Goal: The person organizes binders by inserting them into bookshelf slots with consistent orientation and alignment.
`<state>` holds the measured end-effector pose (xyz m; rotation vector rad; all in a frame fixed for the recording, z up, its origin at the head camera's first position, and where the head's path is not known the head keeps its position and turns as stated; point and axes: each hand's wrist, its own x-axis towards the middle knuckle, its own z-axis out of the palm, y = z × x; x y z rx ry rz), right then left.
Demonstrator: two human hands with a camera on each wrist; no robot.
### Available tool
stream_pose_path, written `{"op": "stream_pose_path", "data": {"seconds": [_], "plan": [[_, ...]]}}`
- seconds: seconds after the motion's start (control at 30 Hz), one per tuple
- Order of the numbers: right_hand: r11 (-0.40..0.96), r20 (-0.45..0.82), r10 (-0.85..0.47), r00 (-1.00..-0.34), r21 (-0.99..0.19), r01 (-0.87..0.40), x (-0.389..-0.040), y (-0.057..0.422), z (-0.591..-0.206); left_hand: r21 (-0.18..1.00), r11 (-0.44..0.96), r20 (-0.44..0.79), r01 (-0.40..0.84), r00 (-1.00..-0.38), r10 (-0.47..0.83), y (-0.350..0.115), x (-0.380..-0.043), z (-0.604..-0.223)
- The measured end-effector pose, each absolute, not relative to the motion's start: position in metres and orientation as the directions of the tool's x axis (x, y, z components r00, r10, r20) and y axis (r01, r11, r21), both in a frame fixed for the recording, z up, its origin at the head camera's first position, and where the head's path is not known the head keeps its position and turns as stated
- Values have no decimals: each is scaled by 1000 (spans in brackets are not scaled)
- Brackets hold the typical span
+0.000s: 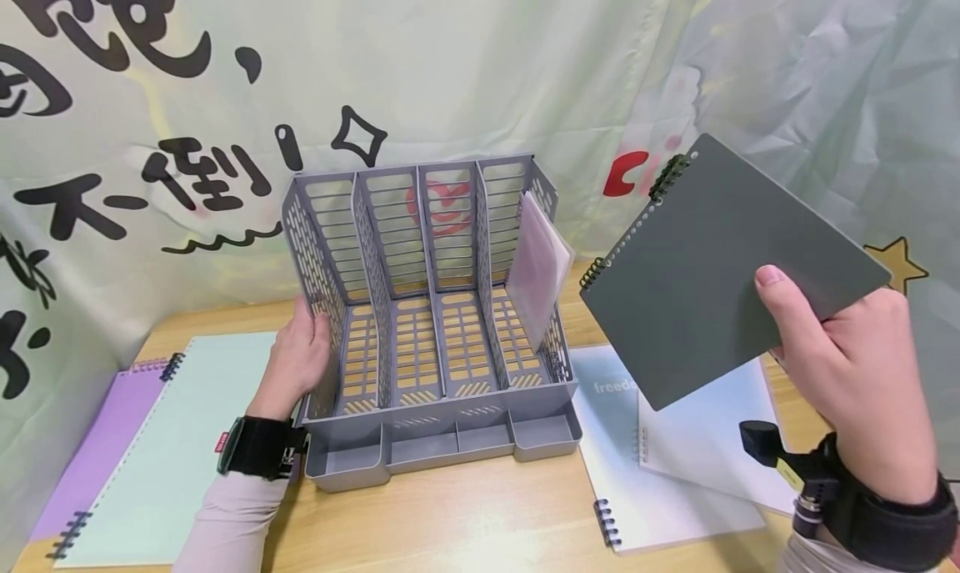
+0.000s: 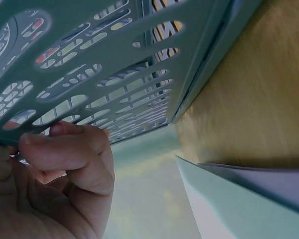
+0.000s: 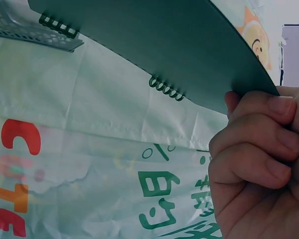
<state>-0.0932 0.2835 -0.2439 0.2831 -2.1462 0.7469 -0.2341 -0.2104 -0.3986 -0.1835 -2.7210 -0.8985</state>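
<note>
A grey plastic file organizer (image 1: pixel 442 404) with upright slatted dividers stands on the table. My left hand (image 1: pixel 298 352) grips its left side wall; in the left wrist view the fingers (image 2: pixel 65 154) curl at the edge of the perforated panel. Up at the right, my right hand (image 1: pixel 847 356) holds a dark spiral notebook (image 1: pixel 720 273) in the air, thumb on its cover. In the right wrist view the other fingers (image 3: pixel 254 134) are bent behind the notebook (image 3: pixel 154 45). A pinkish notebook (image 1: pixel 536 264) stands in the organizer's rightmost slot.
Left of the organizer lie a mint-green spiral notebook (image 1: pixel 172 439) and, partly beneath it, a purple one (image 1: pixel 97 448). On the right, a pale blue notebook (image 1: pixel 637 490) lies under a smaller whitish one (image 1: pixel 705 439). A printed cloth (image 1: pixel 465 56) hangs behind the wooden table (image 1: pixel 465 515).
</note>
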Motion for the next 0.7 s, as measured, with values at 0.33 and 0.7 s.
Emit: {"op": "stream_pose_path", "data": {"seconds": [0.33,0.7], "plan": [[782,827,-17,-562,-339,-523,-91,276,-242,569,799,288,196,-957,29,-211,-234,-399],[730,798,-53,-601,-379,-568,-88,257,-244,567,798,292,204,-956,36,-210,-234,-398]]}}
